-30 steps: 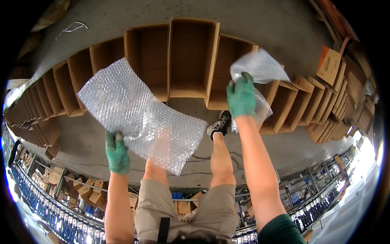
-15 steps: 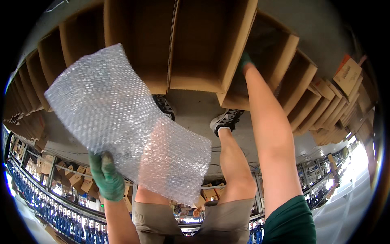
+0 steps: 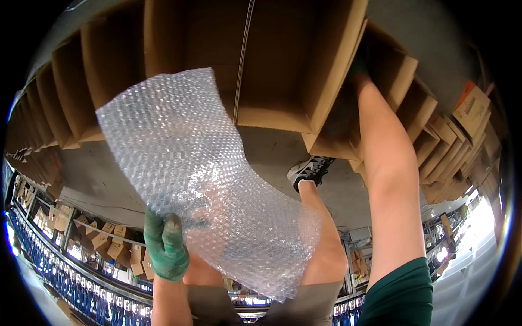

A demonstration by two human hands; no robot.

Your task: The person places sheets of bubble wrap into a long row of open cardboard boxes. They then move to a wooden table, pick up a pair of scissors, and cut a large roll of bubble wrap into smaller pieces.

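My left hand (image 3: 167,244), in a green glove, grips the lower edge of a sheet of clear bubble wrap (image 3: 201,157). The sheet spreads up in front of my legs and overlaps the front of the cardboard boxes. My right arm reaches forward to the right, and my gloved right hand (image 3: 359,69) is in deep shade inside an open cardboard box (image 3: 340,142). Its fingers cannot be made out. Just left of it stands a larger open cardboard box (image 3: 274,117) with bare brown walls.
More open boxes (image 3: 65,103) run in a curved row to the left, and others (image 3: 443,141) stand packed together on the right. My shoe (image 3: 310,171) is on the grey floor (image 3: 103,174) close to the boxes. Behind me are racks with cartons (image 3: 117,250).
My left hand and the bubble wrap have moved to the right, and the sheet's top has swung right. My right arm and the boxes appear shifted right in the view.
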